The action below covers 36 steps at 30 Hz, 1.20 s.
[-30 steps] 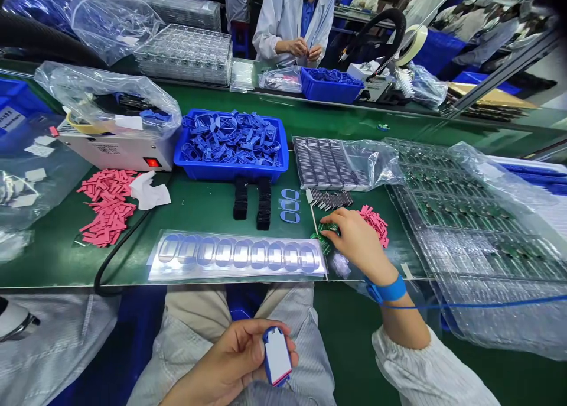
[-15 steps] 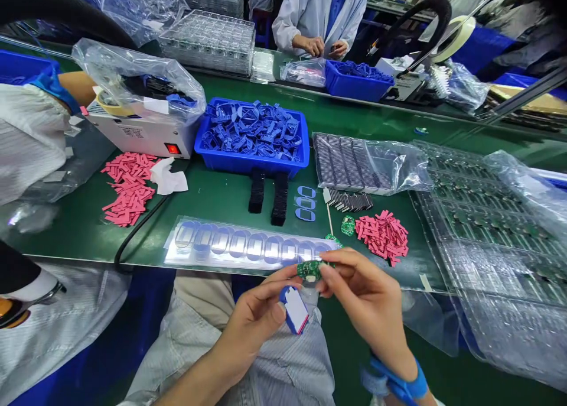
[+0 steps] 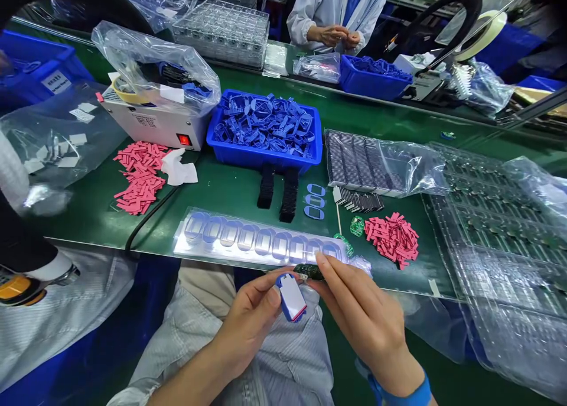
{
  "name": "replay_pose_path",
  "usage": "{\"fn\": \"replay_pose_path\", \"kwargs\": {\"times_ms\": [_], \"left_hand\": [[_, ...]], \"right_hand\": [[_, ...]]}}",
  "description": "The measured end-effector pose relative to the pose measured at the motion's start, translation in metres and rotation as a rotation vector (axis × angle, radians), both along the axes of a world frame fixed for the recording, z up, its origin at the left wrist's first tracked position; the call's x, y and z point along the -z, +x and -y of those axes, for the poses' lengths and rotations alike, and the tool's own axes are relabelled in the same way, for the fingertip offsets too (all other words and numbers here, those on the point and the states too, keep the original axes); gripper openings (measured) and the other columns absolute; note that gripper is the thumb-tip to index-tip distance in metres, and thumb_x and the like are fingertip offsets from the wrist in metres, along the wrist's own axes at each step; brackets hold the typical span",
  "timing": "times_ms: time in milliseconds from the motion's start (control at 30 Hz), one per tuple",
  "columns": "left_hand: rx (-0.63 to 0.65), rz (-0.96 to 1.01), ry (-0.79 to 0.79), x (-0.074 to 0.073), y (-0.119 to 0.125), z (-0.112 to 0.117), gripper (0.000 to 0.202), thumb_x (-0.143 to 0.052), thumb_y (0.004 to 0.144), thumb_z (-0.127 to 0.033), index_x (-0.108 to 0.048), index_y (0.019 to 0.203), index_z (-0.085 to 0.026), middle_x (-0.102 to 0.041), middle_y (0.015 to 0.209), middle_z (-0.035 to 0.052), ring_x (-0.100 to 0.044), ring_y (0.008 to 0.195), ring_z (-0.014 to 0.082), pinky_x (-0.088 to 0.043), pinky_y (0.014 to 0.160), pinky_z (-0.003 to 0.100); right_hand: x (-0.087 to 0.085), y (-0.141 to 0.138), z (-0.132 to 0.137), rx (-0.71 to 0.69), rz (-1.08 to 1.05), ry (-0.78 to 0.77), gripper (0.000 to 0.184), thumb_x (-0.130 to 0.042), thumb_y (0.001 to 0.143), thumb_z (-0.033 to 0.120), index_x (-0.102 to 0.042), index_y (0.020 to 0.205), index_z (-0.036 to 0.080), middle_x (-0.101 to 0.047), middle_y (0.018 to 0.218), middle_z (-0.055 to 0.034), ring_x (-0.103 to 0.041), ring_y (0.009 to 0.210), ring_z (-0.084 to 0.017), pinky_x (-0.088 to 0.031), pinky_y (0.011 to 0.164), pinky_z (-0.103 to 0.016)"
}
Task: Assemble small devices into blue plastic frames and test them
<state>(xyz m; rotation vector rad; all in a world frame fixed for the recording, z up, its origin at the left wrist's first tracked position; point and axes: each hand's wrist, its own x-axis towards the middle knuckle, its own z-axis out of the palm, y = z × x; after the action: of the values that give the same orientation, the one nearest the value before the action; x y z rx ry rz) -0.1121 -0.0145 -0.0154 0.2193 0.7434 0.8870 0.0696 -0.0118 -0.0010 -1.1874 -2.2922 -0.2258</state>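
Note:
My left hand [image 3: 252, 314] is closed on a small blue plastic frame [image 3: 280, 283] that carries a white rectangular block [image 3: 292, 296] with a pink strip at its lower end. My right hand [image 3: 365, 311] pinches a green circuit board [image 3: 309, 270], seen nearly edge-on just above the frame. Fingers of the left hand reach to the board's left end; whether board and frame touch I cannot tell. Beyond the hands, along the table edge, lies a clear strip of oval blue-rimmed film pieces [image 3: 245, 237]. Two more green boards [image 3: 357, 226] rest beside a pink heap.
A blue bin [image 3: 266, 163] of blue frames stands mid-table, with black stacks [image 3: 289, 196] before it. Pink strips lie in heaps left [image 3: 139, 181] and right [image 3: 392, 237]. Bagged grey blocks [image 3: 363, 163] and clear trays [image 3: 496, 217] sit rightward. A co-worker [image 3: 336, 22] sits opposite.
The circuit board has turned from face-on to nearly edge-on in my right hand, whose fingers now cover more of it. The blue frame is tilted more upright. The neighbour's arm at left has drawn back.

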Motion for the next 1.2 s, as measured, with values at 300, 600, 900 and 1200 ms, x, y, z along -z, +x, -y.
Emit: {"fn": "replay_pose_path", "kwargs": {"times_ms": [300,600,900,1200], "left_hand": [[-0.002,0.056,0.110,0.001,0.001,0.000,0.033,-0.076,0.066,-0.043,-0.075,0.095,-0.026,-0.076,0.090,-0.0011,-0.066,0.082,0.0100,-0.047,0.073,0.014],[-0.121,-0.155,0.455,0.009,-0.002,0.002,0.026,-0.072,0.075,-0.028,-0.072,0.101,-0.030,-0.075,0.101,0.0005,-0.068,0.093,0.0150,-0.052,0.080,0.018],[-0.191,-0.200,0.529,0.007,-0.001,0.004,0.027,-0.073,0.074,-0.022,-0.072,0.100,-0.030,-0.076,0.101,-0.0002,-0.068,0.097,0.0146,-0.051,0.087,0.018],[-0.186,-0.262,0.468,0.006,-0.001,0.006,0.025,-0.074,0.073,-0.022,-0.073,0.097,-0.027,-0.076,0.101,0.0029,-0.068,0.097,0.0200,-0.053,0.088,0.027]], "right_hand": [[-0.011,-0.003,0.000,0.059,-0.103,-0.058,0.047,-0.059,0.086,0.015,-0.047,0.132,0.014,-0.070,0.103,-0.0102,-0.069,0.092,-0.021,-0.058,0.081,-0.031],[-0.027,-0.014,0.018,0.051,-0.357,-0.371,0.032,-0.058,0.087,0.021,-0.057,0.119,0.022,-0.072,0.101,-0.0016,-0.071,0.080,-0.015,-0.059,0.074,-0.019],[-0.022,-0.022,0.017,0.020,-0.352,-0.338,0.035,-0.060,0.085,0.016,-0.058,0.120,0.021,-0.072,0.103,-0.0033,-0.071,0.083,-0.016,-0.059,0.078,-0.022],[-0.021,-0.024,0.019,0.023,-0.371,-0.288,0.040,-0.063,0.083,0.016,-0.057,0.122,0.024,-0.072,0.099,-0.0030,-0.072,0.079,-0.019,-0.061,0.072,-0.026]]}}
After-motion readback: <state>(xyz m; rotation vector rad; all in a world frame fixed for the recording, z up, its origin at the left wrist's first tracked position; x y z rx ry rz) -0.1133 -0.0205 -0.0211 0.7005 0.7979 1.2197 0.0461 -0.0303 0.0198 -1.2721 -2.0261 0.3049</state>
